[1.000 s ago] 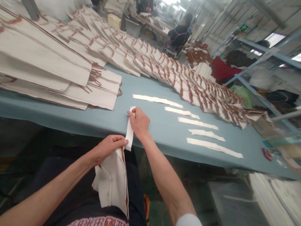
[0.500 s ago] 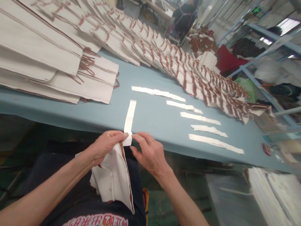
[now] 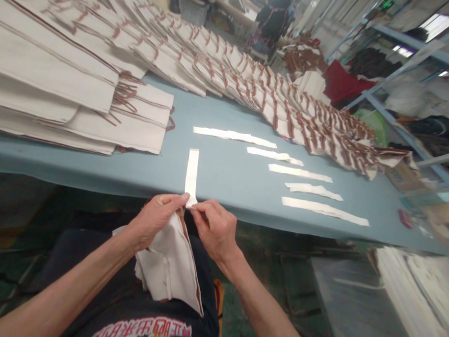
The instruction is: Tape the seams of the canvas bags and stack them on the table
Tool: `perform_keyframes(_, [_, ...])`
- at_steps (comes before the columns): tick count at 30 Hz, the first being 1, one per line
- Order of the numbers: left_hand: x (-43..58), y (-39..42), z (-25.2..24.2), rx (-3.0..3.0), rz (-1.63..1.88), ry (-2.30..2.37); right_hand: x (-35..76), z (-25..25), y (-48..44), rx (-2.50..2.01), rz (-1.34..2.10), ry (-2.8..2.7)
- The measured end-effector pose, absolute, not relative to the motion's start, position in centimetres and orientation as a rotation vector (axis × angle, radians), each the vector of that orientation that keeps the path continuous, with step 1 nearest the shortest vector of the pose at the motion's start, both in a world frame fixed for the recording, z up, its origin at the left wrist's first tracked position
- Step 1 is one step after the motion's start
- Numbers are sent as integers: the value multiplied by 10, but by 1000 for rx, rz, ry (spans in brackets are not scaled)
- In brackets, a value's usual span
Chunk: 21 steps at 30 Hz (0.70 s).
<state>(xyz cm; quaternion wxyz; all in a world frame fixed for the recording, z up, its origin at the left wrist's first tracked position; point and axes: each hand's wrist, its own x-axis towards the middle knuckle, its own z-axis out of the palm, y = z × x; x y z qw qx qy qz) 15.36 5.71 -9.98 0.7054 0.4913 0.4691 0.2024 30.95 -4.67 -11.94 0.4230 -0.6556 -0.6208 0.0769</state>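
Observation:
A white strip (image 3: 192,170) lies lengthwise on the blue table, its near end at the table's front edge. My left hand (image 3: 157,216) is closed, the thumb pressing the strip's near end against an off-white cloth piece with brown edging (image 3: 173,270) that hangs over my lap. My right hand (image 3: 215,227) pinches the lower corner of the same strip between thumb and forefinger. How far the strip overlaps the cloth is hidden by my fingers.
Several more white strips (image 3: 300,173) lie on the blue table (image 3: 224,183) to the right. Stacked off-white pieces with brown cords (image 3: 138,116) fill the left, and a long overlapping row (image 3: 249,86) runs along the back. White sheets (image 3: 412,288) are stacked at lower right.
My right hand, whose fingers were apart beside the strip, has closed in a pinch on its lower end. That end is now folded or drawn up. My left hand keeps its hold.

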Motion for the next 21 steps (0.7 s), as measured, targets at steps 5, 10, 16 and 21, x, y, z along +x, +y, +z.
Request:
perform_keyframes(5, [149, 56, -94, 1197, 470, 1034, 300, -119, -42, -1635, 527, -1190])
perform_keyframes(10, [149, 58, -86, 1289, 522, 1004, 295, -119, -33, -1573, 743, -950])
perform_keyframes(16, [149, 60, -88, 1289, 546, 1018, 293, -115, -25, -1524, 862, -849])
perform_keyframes(21, [150, 63, -95, 1246, 532, 1055, 294, -113, -22, -1515, 915, -855])
